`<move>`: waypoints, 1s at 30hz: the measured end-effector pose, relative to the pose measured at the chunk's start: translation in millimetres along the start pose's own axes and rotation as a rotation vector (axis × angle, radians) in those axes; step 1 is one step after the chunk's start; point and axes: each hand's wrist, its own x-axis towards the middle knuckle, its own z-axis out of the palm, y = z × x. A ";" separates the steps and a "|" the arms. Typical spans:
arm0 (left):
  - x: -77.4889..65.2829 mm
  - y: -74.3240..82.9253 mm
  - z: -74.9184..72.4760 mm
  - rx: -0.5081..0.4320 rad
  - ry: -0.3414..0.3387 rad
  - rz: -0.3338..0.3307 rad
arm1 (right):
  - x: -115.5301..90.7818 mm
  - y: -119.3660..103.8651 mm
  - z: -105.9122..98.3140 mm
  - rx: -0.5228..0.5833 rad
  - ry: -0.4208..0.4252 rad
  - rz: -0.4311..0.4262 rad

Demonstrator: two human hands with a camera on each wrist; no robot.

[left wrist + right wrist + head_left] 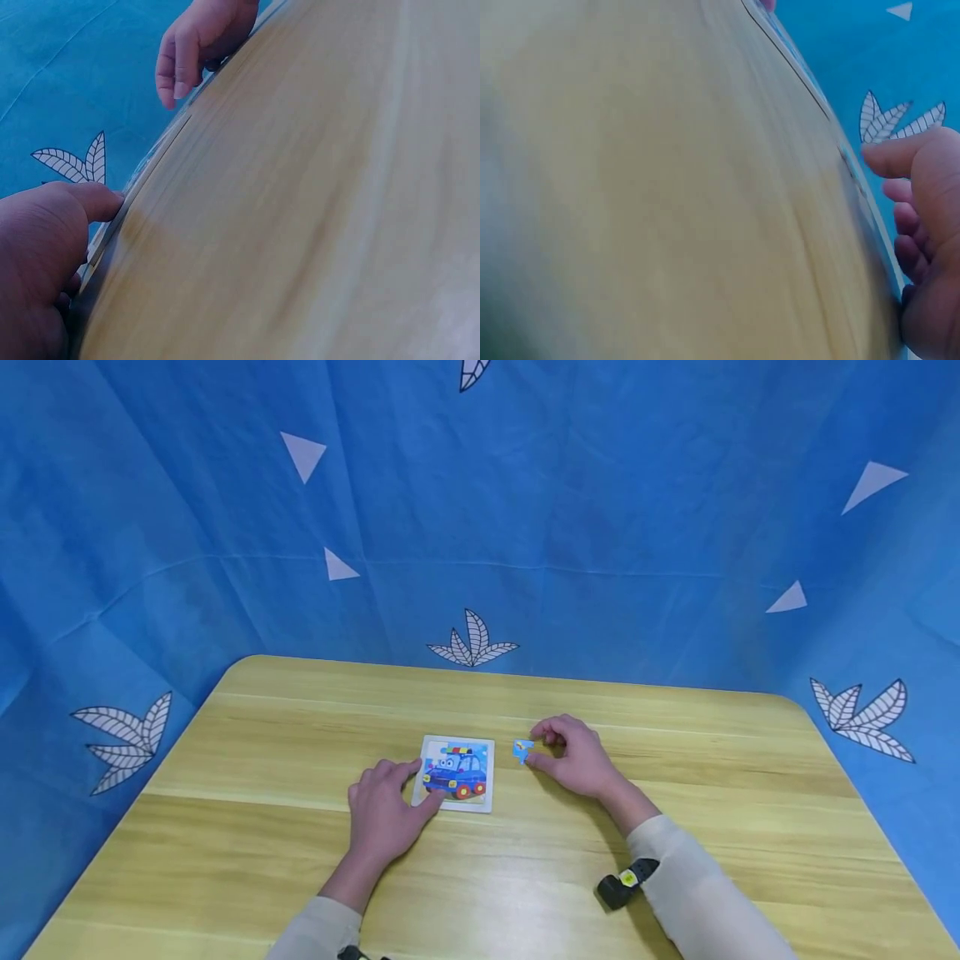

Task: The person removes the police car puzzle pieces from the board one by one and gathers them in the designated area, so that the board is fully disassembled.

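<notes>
A square jigsaw puzzle (455, 807) with a pale border and a blue cartoon car lies flat on the wooden table. My left hand (384, 814) holds its lower left corner, index finger at the left side and thumb over the bottom border. In the left wrist view the left thumb (101, 201) presses at the puzzle's edge. To the right of the puzzle lies a small blue puzzle piece (521, 749). My right hand (576, 758) is beside this piece, thumb tip right at its edge, index finger apart from the thumb. The right wrist view shows the piece (851, 171) low on the tabletop.
The wooden table (675, 760) has rounded far corners. Behind it hangs a blue cloth (600, 527) with white leaves and triangles. A black wrist camera (617, 890) is strapped at the right sleeve, close over the table.
</notes>
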 end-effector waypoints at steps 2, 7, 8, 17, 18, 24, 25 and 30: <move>0.0 0.5 -0.3 -0.001 0.001 0.000 | -0.2 -3.2 2.7 0.032 0.019 0.005; -0.4 1.9 -0.9 -0.006 -0.002 0.002 | 1.7 -15.8 12.1 0.079 0.066 0.003; -0.5 2.0 -1.0 -0.007 -0.003 0.001 | 2.2 -18.9 14.4 0.086 0.074 0.000; -0.1 1.8 -1.1 0.006 -0.006 -0.005 | 4.6 -49.3 34.3 0.162 0.072 -0.022; 0.0 1.6 -0.9 0.007 -0.007 -0.004 | 5.0 -52.0 36.7 0.167 0.065 -0.018; 0.1 0.8 -0.1 0.003 0.003 0.008 | 9.2 -64.9 50.7 0.175 0.022 0.030; 0.1 0.9 -0.2 0.003 0.007 0.011 | 10.3 -66.4 52.8 0.168 0.015 0.039; -0.2 1.3 -0.9 0.006 0.011 0.015 | 17.3 -71.7 61.4 0.151 -0.025 0.076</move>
